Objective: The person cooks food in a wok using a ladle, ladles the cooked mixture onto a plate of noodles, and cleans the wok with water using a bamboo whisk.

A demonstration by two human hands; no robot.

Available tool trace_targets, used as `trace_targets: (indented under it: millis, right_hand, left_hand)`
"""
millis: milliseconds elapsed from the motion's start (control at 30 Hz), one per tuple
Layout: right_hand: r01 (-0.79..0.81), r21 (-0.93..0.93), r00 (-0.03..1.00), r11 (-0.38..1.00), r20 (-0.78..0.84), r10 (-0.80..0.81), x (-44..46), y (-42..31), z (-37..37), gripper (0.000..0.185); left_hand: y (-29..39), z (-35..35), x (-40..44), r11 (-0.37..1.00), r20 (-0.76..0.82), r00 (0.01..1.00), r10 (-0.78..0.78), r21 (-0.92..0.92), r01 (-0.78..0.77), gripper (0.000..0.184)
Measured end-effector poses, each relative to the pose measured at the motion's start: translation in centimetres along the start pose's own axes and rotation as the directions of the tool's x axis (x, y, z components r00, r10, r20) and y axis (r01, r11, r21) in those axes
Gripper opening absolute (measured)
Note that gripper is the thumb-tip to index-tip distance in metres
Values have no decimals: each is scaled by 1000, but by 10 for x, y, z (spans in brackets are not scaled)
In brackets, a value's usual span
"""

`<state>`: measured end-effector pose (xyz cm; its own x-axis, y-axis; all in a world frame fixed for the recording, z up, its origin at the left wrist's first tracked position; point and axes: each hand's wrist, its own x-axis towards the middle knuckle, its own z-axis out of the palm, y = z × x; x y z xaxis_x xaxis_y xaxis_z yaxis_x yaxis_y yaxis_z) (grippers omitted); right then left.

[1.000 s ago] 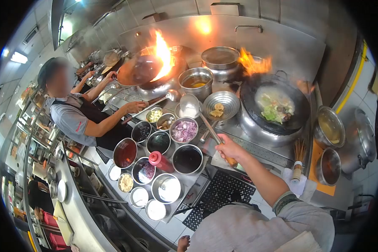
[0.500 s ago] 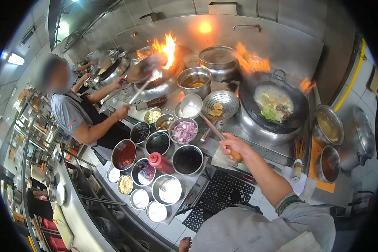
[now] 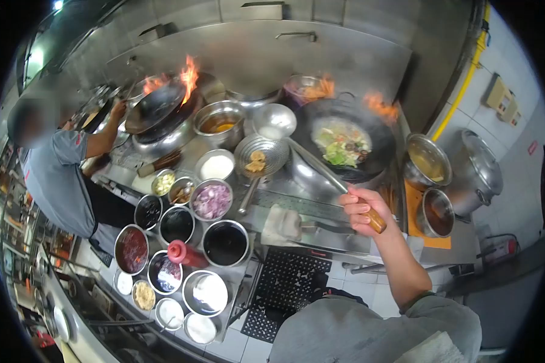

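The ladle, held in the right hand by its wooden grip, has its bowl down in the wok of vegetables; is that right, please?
Not quite: the head view shows the ladle with its bowl outside the wok of vegetables, near the strainer. The right hand does hold its wooden grip.

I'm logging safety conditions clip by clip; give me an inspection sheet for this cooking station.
Surface: shiny steel range top, with a folded off-white cloth on it.
Job's things: long steel ladle with wooden grip end; large black wok holding food with green leaves.
Clutter: round steel container of dark liquid and red plastic bottle, closely packed among other containers.
Hands: right hand closed round the ladle's wooden end; left hand not in view.
Cables: nothing seen for certain; yellow pipe along the wall.
Surroundings: co-worker in grey shirt near another dark wok; open orange flames there, more behind the large wok.
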<state>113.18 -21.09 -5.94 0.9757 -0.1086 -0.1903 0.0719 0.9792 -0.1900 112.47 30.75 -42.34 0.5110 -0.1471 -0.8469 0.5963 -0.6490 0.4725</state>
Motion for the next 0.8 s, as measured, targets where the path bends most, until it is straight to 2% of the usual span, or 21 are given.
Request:
trace_targets:
  millis: [100,133,233,267,367,400,433,467,500,533,567,600,633,667,700,733,767,800]
  right_hand:
    - [106,-302,984,947,-105,-143,-29,-47,0,31]
    - [115,-440,959,891,-185,-215,-37,-62,0,44]
    - [-31,-827,825,561,-339,-453,-51,-98,-7,52]
    - [-77,-871,813,484,-337,-476,-56,-109,-12,58]
    - [-285,-930,739,232,-367,-565,-75,-144,-32,58]
    - [-368,-923,709,112,-357,-608,-80,-152,-34,56]
    - [-394,-919,708,24,-320,-630,-79,-157,-38,57]
    - [-420,-905,707,-63,-283,-648,-75,-159,-43,57]
    - [-448,-881,710,-151,-248,-660,-73,-162,-49,57]
    - [-420,-901,731,-111,-263,-630,-72,-166,-59,58]
    - [-395,-918,747,-17,-310,-589,-79,-165,-58,57]
    - [-392,-918,776,54,-362,-517,-95,-172,-58,57]
    - [-387,-914,804,122,-399,-440,-114,-183,-59,56]
    - [-421,-902,789,97,-417,-452,-127,-194,-57,56]
    - [-457,-887,774,68,-434,-461,-140,-206,-56,56]
    - [-494,-868,756,46,-455,-470,-147,-211,-58,56]
    - [-475,-879,770,-49,-388,-506,-141,-208,-59,56]
    - [-452,-879,782,-149,-311,-540,-124,-207,-57,57]
  left_hand:
    - [29,6,10,999,-16,1000,21,39,-21,37]
    - [37,8,12,998,-22,999,30,53,-29,37]
    - [51,14,18,993,-45,997,62,104,-57,37]
    - [53,17,19,989,-53,996,70,134,-63,37]
    - [49,24,25,959,-79,990,120,265,-96,36]
    - [40,21,29,907,-84,972,219,385,-171,36]
    - [11,15,39,758,-81,904,419,580,-299,36]
    - [-15,9,53,497,-65,749,660,785,-370,36]
    - [7,13,39,243,-7,569,822,908,-341,36]
    - [39,17,36,432,89,760,644,777,-457,36]
    - [160,40,-38,645,177,892,416,634,-427,37]
    - [246,74,-89,646,107,875,472,633,-426,35]
    - [304,93,-114,501,206,691,693,552,-667,28]
    - [336,113,-116,548,139,667,732,462,-697,30]
    - [386,136,-138,473,147,588,795,457,-753,28]
    - [428,158,-152,225,202,352,914,468,-854,26]
    - [467,183,-158,109,244,211,947,373,-921,30]
    - [495,210,-160,-58,226,41,973,412,-909,30]
